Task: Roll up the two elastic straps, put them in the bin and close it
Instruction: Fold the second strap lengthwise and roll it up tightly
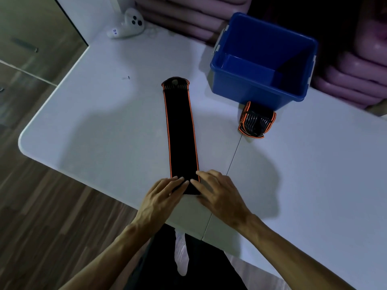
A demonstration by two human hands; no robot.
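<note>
A long black elastic strap with orange edges [180,130] lies flat on the white table [94,126], running away from me. Its near end is under my fingers. My left hand [162,197] and my right hand [219,194] both press their fingertips on that near end, fingers spread. A second strap [256,120] sits rolled up on the table just in front of the blue bin [255,88]. The bin stands open at the far right with nothing visible inside. No lid is in view.
A white game controller [127,25] lies at the table's far left corner. Pink cushions [356,80] are stacked behind and right of the bin. The table's rounded left edge [23,141] drops to a wooden floor. A seam [234,155] crosses the tabletop.
</note>
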